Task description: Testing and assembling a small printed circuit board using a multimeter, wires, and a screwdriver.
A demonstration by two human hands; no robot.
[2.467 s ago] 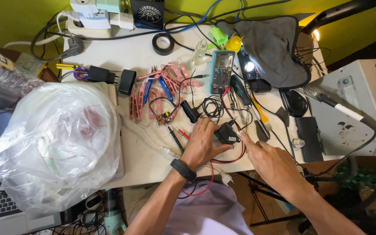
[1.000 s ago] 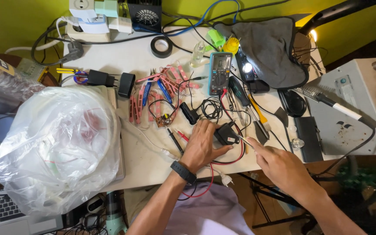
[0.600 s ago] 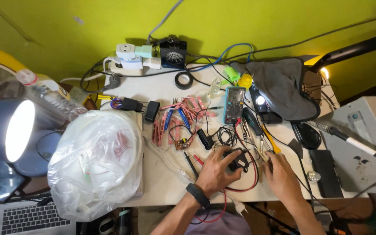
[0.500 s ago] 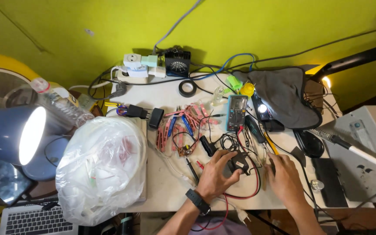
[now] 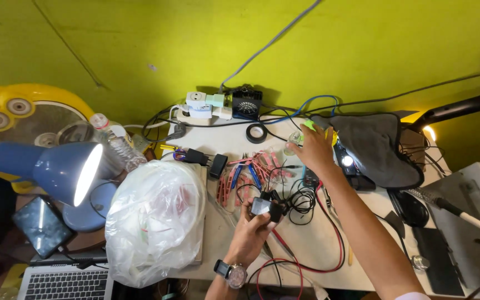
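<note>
My left hand [image 5: 249, 232] grips a small black box-shaped device [image 5: 266, 207] with black wires trailing off it, held just above the white table [image 5: 329, 250]. My right hand [image 5: 314, 149] is stretched out to the far side of the table. Its fingers rest on a green-and-yellow object [image 5: 309, 125] next to a small clear bottle [image 5: 293, 138]; I cannot tell whether they grip it. A multimeter [image 5: 310, 176] lies partly hidden under my right wrist. Red and black leads [image 5: 334, 233] loop across the table below my arm.
A bulging clear plastic bag [image 5: 154, 219] fills the table's left. A lit blue desk lamp [image 5: 56, 169], a yellow fan [image 5: 12, 111] and a laptop [image 5: 62, 280] stand further left. Red clip leads [image 5: 240, 175], black tape [image 5: 256, 133], a power strip [image 5: 204, 106] and a grey cloth [image 5: 373, 144] crowd the table's far half.
My right hand has left the device and reached forward to the far side of the table. My left hand has lifted the black device. The view has tilted up to the wall.
</note>
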